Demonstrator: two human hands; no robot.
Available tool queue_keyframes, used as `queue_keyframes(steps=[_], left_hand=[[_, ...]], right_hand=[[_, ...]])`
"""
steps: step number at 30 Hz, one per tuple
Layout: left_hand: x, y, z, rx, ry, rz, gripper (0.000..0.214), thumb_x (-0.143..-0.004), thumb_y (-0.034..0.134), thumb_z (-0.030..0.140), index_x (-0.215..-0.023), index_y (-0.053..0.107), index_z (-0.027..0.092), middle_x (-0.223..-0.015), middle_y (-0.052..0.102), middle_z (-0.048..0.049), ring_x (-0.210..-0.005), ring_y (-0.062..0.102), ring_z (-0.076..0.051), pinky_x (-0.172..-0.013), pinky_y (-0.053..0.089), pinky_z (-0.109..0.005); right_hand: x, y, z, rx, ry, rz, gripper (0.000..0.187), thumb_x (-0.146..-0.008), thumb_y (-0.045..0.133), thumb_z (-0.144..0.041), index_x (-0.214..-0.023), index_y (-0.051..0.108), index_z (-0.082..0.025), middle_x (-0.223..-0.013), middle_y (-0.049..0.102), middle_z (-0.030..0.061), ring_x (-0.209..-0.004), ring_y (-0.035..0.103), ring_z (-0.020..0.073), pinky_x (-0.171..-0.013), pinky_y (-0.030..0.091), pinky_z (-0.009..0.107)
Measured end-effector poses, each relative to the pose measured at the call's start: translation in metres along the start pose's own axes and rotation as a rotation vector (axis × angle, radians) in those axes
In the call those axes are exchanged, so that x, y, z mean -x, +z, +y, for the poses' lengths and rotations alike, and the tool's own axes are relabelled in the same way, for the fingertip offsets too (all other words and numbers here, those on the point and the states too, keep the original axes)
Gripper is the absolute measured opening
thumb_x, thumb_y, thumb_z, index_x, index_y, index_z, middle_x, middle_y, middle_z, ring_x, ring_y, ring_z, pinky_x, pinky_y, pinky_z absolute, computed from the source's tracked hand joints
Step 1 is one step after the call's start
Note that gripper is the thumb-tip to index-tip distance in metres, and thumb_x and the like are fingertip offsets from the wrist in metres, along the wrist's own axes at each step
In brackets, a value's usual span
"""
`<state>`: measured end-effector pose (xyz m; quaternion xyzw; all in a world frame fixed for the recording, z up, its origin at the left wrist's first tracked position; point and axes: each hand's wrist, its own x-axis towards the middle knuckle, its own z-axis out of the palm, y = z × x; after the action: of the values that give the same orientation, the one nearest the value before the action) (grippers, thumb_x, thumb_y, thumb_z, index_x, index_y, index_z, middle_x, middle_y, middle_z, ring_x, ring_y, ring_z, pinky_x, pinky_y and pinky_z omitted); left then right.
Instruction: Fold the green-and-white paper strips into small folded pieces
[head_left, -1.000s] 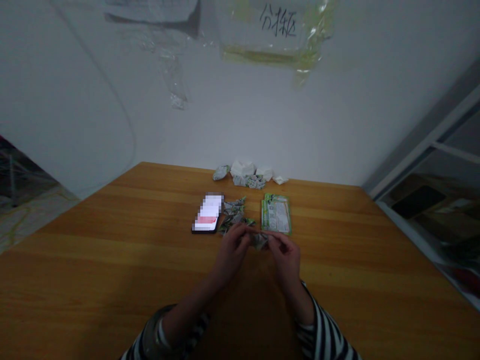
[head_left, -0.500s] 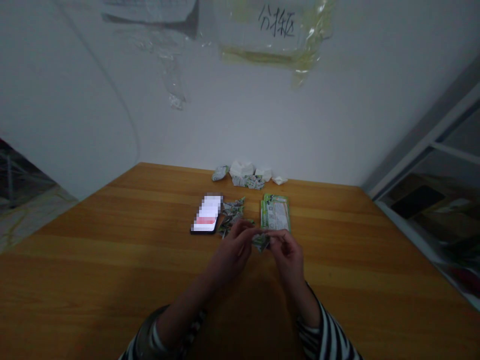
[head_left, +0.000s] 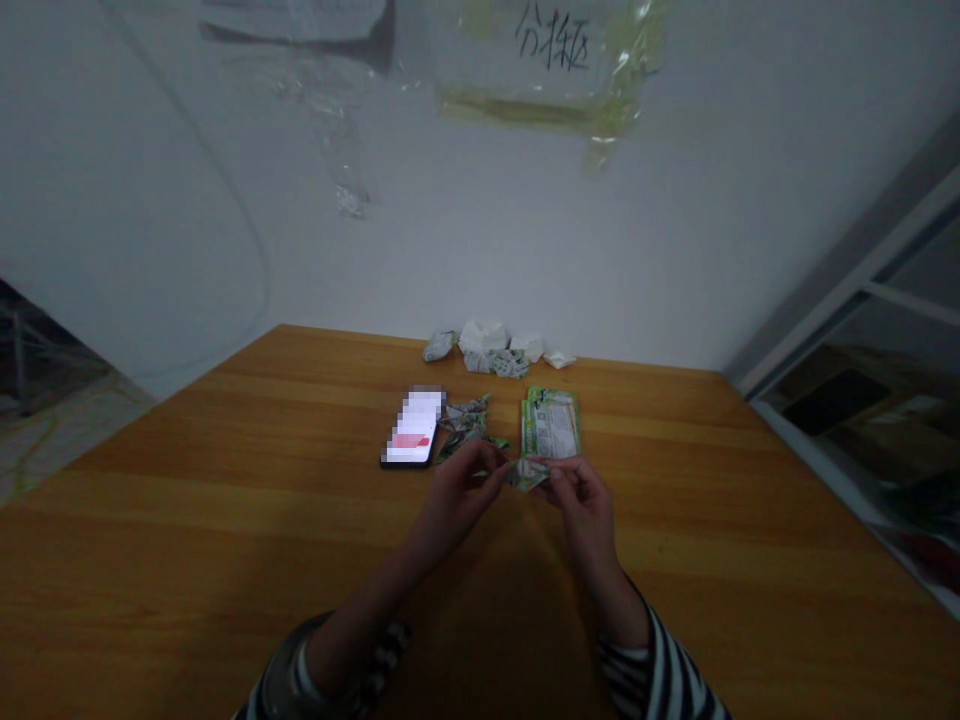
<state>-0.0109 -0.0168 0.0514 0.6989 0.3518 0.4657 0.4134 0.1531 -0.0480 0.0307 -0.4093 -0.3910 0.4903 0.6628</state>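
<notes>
Between my two hands is a small folded piece of printed paper (head_left: 529, 474), green and whitish. My left hand (head_left: 463, 497) pinches its left end between thumb and fingers. The fingertips of my right hand (head_left: 585, 505) are closed on its right end. Just beyond my right hand lies a stack of green-and-white printed sheets (head_left: 553, 422). Past my left hand sits a pile of folded printed paper pieces (head_left: 465, 424), partly hidden by that hand.
A phone (head_left: 414, 428) with a lit screen lies left of the folded pieces. Crumpled white paper (head_left: 483, 337) and crumpled printed paper (head_left: 439, 346) rest along the wall at the back of the wooden table (head_left: 225, 480). A taped sign (head_left: 553, 45) hangs on the wall.
My hands have moved slightly apart, the right one a little to the right. The folded paper between them now shows wider and flatter. Things on the table have stayed put.
</notes>
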Motion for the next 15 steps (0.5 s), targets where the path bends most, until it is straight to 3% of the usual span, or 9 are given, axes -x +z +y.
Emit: queue_keyframes(steps=[4, 7, 10, 15], left_hand=[[-0.001, -0.007, -0.002, -0.158, 0.150, -0.128, 0.023, -0.092, 0.048, 0.017, -0.109, 0.062, 0.022, -0.114, 0.060, -0.0081, -0.106, 0.058, -0.018, -0.091, 0.048, -0.034], [0.001, -0.009, -0.006, -0.245, 0.207, -0.176, 0.033, -0.084, 0.062, 0.020, -0.117, 0.062, 0.025, -0.121, 0.059, -0.0084, -0.111, 0.057, -0.020, -0.096, 0.046, -0.036], [0.003, -0.006, -0.011, -0.253, 0.247, -0.088, 0.028, -0.075, 0.073, 0.020, -0.103, 0.069, 0.021, -0.109, 0.064, -0.0084, -0.101, 0.062, -0.021, -0.088, 0.050, -0.033], [0.002, -0.001, -0.014, -0.180, 0.266, 0.008, 0.010, -0.079, 0.067, 0.013, -0.083, 0.074, 0.019, -0.090, 0.069, -0.0067, -0.083, 0.066, -0.017, -0.073, 0.053, -0.027]], right_hand=[[-0.002, -0.002, 0.003, -0.048, 0.033, 0.019, 0.018, -0.078, 0.069, -0.036, -0.080, 0.062, -0.020, -0.089, 0.075, 0.0030, -0.079, 0.071, 0.0186, -0.073, 0.058, 0.032], [-0.002, -0.002, 0.003, -0.041, 0.035, 0.020, 0.018, -0.079, 0.069, -0.036, -0.080, 0.062, -0.020, -0.089, 0.075, 0.0029, -0.079, 0.071, 0.0182, -0.071, 0.058, 0.031], [0.000, 0.001, 0.002, -0.074, 0.047, -0.052, 0.016, -0.080, 0.067, -0.036, -0.082, 0.061, -0.021, -0.093, 0.073, 0.0038, -0.083, 0.070, 0.0195, -0.072, 0.057, 0.033], [0.001, 0.001, -0.004, -0.050, 0.012, -0.221, 0.013, -0.087, 0.058, -0.036, -0.089, 0.061, -0.024, -0.107, 0.067, 0.0047, -0.095, 0.066, 0.0204, -0.079, 0.055, 0.035]])
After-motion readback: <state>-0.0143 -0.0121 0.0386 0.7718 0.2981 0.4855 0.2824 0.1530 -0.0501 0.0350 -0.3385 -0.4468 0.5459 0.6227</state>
